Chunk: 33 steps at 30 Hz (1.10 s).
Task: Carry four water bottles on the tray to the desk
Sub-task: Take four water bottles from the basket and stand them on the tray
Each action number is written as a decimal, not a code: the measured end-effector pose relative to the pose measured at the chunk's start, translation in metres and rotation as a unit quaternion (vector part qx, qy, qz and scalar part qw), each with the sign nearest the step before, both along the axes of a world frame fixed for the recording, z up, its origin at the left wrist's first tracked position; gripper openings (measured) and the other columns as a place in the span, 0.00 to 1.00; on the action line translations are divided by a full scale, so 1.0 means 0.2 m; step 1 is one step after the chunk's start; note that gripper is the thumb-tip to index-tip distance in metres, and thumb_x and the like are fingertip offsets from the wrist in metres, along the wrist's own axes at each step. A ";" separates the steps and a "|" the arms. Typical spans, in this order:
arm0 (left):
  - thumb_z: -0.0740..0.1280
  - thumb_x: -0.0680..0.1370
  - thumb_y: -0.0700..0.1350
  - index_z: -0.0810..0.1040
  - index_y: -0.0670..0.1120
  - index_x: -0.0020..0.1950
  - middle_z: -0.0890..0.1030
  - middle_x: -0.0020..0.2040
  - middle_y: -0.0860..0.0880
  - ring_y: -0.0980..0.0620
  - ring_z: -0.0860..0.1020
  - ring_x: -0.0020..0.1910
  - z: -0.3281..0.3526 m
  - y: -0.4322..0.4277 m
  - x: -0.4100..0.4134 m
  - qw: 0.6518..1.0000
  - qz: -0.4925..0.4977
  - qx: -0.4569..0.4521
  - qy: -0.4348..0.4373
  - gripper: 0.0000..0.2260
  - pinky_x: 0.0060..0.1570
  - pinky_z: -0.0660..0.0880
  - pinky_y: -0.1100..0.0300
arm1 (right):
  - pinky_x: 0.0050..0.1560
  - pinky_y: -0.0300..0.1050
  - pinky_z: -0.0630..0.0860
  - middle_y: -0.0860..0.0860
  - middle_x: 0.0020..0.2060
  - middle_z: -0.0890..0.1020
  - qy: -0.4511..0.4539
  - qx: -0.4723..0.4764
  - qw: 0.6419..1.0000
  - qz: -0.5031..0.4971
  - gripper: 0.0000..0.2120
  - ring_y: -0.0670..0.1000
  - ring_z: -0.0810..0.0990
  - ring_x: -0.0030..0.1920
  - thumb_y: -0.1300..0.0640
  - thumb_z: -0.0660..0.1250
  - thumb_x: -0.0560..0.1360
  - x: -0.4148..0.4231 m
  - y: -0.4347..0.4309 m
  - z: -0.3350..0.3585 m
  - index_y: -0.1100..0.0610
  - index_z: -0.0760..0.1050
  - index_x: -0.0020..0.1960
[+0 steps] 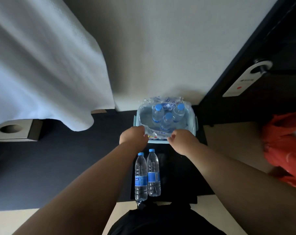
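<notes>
Two clear water bottles with blue caps and blue labels, one (141, 177) on the left and one (153, 173) beside it, lie on a black tray (177, 180) on the floor. Beyond the tray stands a light blue basket (193, 122) lined with torn clear plastic wrap (158, 133). Inside it three bottles stand upright, among them one (157, 114) at the left and one (179, 112) at the right. My left hand (132, 135) and my right hand (182, 140) both pinch the near edge of the plastic wrap.
A white bedcover (42, 65) hangs at the left above the dark carpet. A white wall rises behind the basket. A black door (262, 48) with a handle and a white hanger tag is at the right. An orange bag (284, 146) lies at the far right.
</notes>
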<state>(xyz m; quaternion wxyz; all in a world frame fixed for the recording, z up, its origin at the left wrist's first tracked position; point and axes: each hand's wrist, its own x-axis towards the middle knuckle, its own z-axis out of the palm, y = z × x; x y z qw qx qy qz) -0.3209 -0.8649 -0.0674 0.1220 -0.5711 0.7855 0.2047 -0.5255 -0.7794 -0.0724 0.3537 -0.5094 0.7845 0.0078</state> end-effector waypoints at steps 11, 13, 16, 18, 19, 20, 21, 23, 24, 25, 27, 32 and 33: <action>0.59 0.78 0.48 0.76 0.51 0.54 0.82 0.48 0.49 0.46 0.78 0.40 0.20 -0.20 -0.27 0.999 -0.035 -0.032 0.001 0.10 0.38 0.73 0.55 | 0.41 0.47 0.78 0.49 0.41 0.80 0.030 -0.022 0.999 -0.029 0.13 0.50 0.80 0.41 0.43 0.60 0.82 -0.24 -0.19 0.17 0.50 0.75 0.47; 0.58 0.78 0.49 0.76 0.52 0.52 0.81 0.47 0.50 0.47 0.77 0.39 0.20 -0.23 -0.30 0.998 -0.038 -0.040 0.003 0.08 0.36 0.71 0.56 | 0.42 0.47 0.79 0.48 0.40 0.80 0.034 -0.025 0.999 -0.028 0.13 0.50 0.80 0.40 0.44 0.61 0.82 -0.26 -0.23 0.17 0.50 0.74 0.45; 0.58 0.79 0.50 0.75 0.52 0.52 0.81 0.47 0.50 0.47 0.77 0.40 0.16 -0.30 -0.35 0.998 -0.036 -0.044 0.003 0.08 0.37 0.73 0.55 | 0.38 0.47 0.76 0.49 0.40 0.80 0.044 -0.026 0.998 -0.024 0.13 0.50 0.80 0.39 0.45 0.61 0.82 -0.29 -0.28 0.15 0.49 0.72 0.42; 0.58 0.79 0.52 0.75 0.51 0.55 0.81 0.49 0.49 0.46 0.78 0.42 0.12 -0.34 -0.38 0.999 -0.032 -0.041 0.004 0.10 0.41 0.76 0.54 | 0.38 0.47 0.75 0.50 0.41 0.80 0.053 -0.022 0.998 -0.027 0.12 0.50 0.79 0.40 0.46 0.60 0.83 -0.32 -0.33 0.12 0.51 0.73 0.45; 0.59 0.79 0.53 0.75 0.51 0.57 0.81 0.51 0.49 0.46 0.79 0.44 0.09 -0.36 -0.39 0.999 -0.028 -0.035 0.004 0.12 0.43 0.77 0.53 | 0.40 0.47 0.75 0.51 0.43 0.80 0.057 -0.016 0.998 -0.026 0.12 0.52 0.80 0.42 0.46 0.60 0.83 -0.33 -0.35 0.10 0.53 0.74 0.48; 0.59 0.79 0.54 0.75 0.50 0.60 0.81 0.53 0.48 0.45 0.80 0.46 0.07 -0.37 -0.40 0.999 -0.020 -0.025 0.004 0.14 0.45 0.78 0.52 | 0.41 0.47 0.75 0.53 0.46 0.81 0.065 -0.011 0.998 -0.026 0.13 0.54 0.81 0.45 0.46 0.60 0.83 -0.34 -0.37 0.08 0.55 0.75 0.51; 0.60 0.79 0.54 0.75 0.49 0.61 0.81 0.54 0.48 0.44 0.80 0.48 0.04 -0.38 -0.42 1.000 -0.010 -0.015 0.008 0.15 0.46 0.79 0.51 | 0.43 0.47 0.75 0.54 0.49 0.82 0.077 -0.007 0.997 -0.026 0.14 0.56 0.82 0.48 0.46 0.60 0.83 -0.35 -0.38 0.07 0.56 0.76 0.54; 0.60 0.78 0.55 0.75 0.48 0.62 0.81 0.54 0.47 0.44 0.80 0.48 -0.02 -0.40 -0.44 1.000 0.009 0.000 0.016 0.17 0.46 0.78 0.51 | 0.44 0.48 0.74 0.56 0.53 0.82 0.110 -0.003 0.994 -0.029 0.16 0.58 0.83 0.53 0.45 0.61 0.84 -0.35 -0.41 0.04 0.57 0.77 0.60; 0.61 0.78 0.56 0.74 0.48 0.62 0.80 0.54 0.47 0.44 0.79 0.47 -0.05 -0.40 -0.45 1.000 0.013 -0.001 0.018 0.17 0.44 0.76 0.52 | 0.43 0.48 0.74 0.56 0.52 0.82 0.121 -0.004 0.992 -0.032 0.17 0.58 0.83 0.53 0.45 0.61 0.84 -0.35 -0.42 0.02 0.58 0.77 0.61; 0.62 0.79 0.56 0.74 0.48 0.62 0.80 0.53 0.47 0.45 0.78 0.45 -0.08 -0.41 -0.46 1.000 0.014 -0.006 0.019 0.17 0.42 0.74 0.53 | 0.42 0.48 0.73 0.55 0.51 0.81 0.128 -0.007 0.991 -0.035 0.17 0.58 0.83 0.52 0.45 0.62 0.83 -0.35 -0.43 0.01 0.58 0.76 0.61; 0.62 0.79 0.56 0.73 0.48 0.62 0.80 0.51 0.48 0.46 0.76 0.42 -0.12 -0.41 -0.47 1.000 0.011 -0.018 0.018 0.17 0.38 0.72 0.54 | 0.41 0.48 0.72 0.55 0.50 0.80 0.136 -0.013 0.990 -0.040 0.17 0.57 0.81 0.49 0.45 0.62 0.83 -0.35 -0.46 -0.01 0.57 0.74 0.64; 0.62 0.80 0.57 0.70 0.51 0.63 0.79 0.48 0.49 0.45 0.77 0.42 -0.17 -0.44 -0.47 0.999 -0.012 -0.032 0.024 0.15 0.39 0.73 0.53 | 0.39 0.49 0.73 0.54 0.53 0.81 0.121 -0.038 0.992 -0.024 0.21 0.58 0.82 0.51 0.45 0.62 0.84 -0.34 -0.52 -0.05 0.52 0.67 0.74; 0.63 0.81 0.57 0.70 0.52 0.64 0.79 0.48 0.49 0.44 0.77 0.42 -0.18 -0.45 -0.47 0.999 -0.018 -0.033 0.029 0.15 0.39 0.73 0.53 | 0.40 0.49 0.73 0.54 0.54 0.81 0.110 -0.042 0.993 -0.020 0.22 0.58 0.82 0.51 0.45 0.62 0.84 -0.34 -0.53 -0.06 0.50 0.66 0.75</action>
